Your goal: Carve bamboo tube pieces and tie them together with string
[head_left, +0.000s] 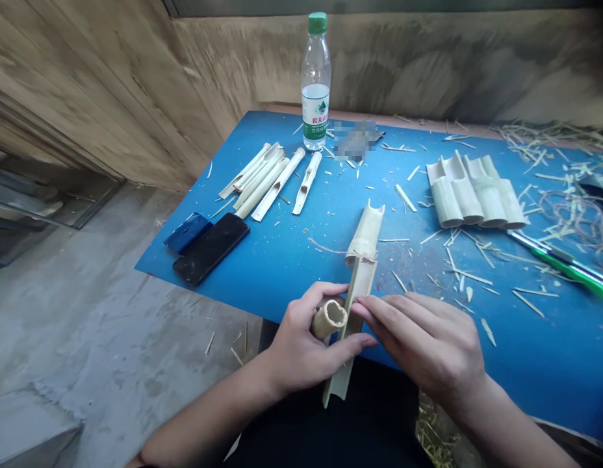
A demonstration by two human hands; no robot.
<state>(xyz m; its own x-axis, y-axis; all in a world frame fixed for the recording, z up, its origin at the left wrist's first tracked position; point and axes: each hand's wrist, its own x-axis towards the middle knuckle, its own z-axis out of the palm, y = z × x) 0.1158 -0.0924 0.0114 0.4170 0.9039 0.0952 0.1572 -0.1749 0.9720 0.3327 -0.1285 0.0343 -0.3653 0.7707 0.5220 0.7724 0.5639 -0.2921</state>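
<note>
My left hand [301, 344] is closed around a short hollow bamboo tube [329, 318], its open end facing up. A long split bamboo piece [362, 257] runs from the blue table [282, 260] down past the table's front edge, between my hands. My right hand [423, 341] rests on the long piece's right side, its fingertips pressed together against the long piece next to the tube. A thin strand crosses the long piece near its middle.
A water bottle [316, 81] stands at the table's back. Several split bamboo strips [269, 179] lie left of centre, curved bamboo sections [472, 192] at right. A black phone [211, 248] and blue case [188, 232] sit at the left edge. A green-handled tool [569, 266] and shavings lie right.
</note>
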